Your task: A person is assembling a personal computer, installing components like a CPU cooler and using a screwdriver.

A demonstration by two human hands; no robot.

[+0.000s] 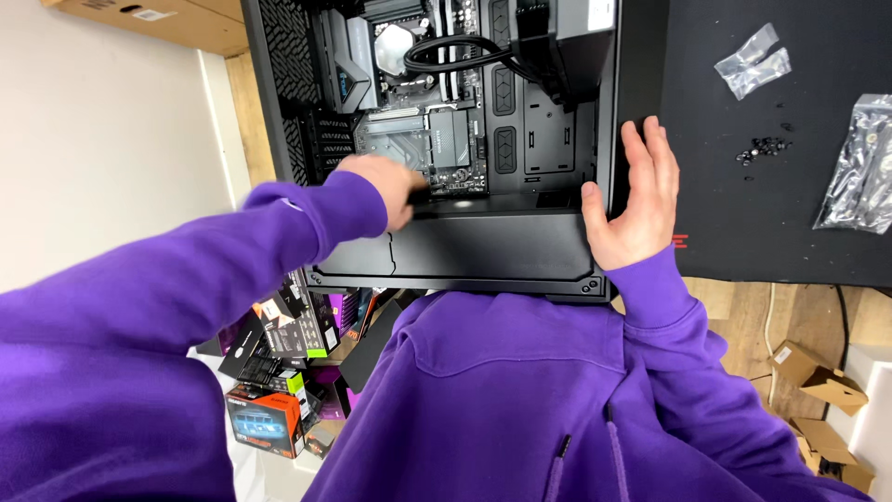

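We are leaning over an open black metal computer case (483,246) that is lying on its side at the edge of a black desk mat (771,232). Our left hand (386,186) is reaching into the case, over the lower edge of the grey and black motherboard (418,130), and its fingers are curling around a small dark object (420,197) that is mostly hidden; we cannot tell what that object is, nor how firmly the fingers are closing on it. Our right hand (636,200) is lying open and flat against the right outer wall of the case, fingers stretched out and together, thumb resting at the case's rim, holding nothing.

Inside the case, a round silver liquid cooler block (395,46) is sitting on the motherboard with black hoses (455,51) looping away from it toward a black radiator (567,46).

On the mat, well apart from the right hand, two small clear plastic bags (754,61) are lying near a little heap of black screws (764,147), and a larger clear bag (859,167) is sitting at the right edge. Below the desk, colourful cardboard product boxes (279,372) are piling up on the floor.
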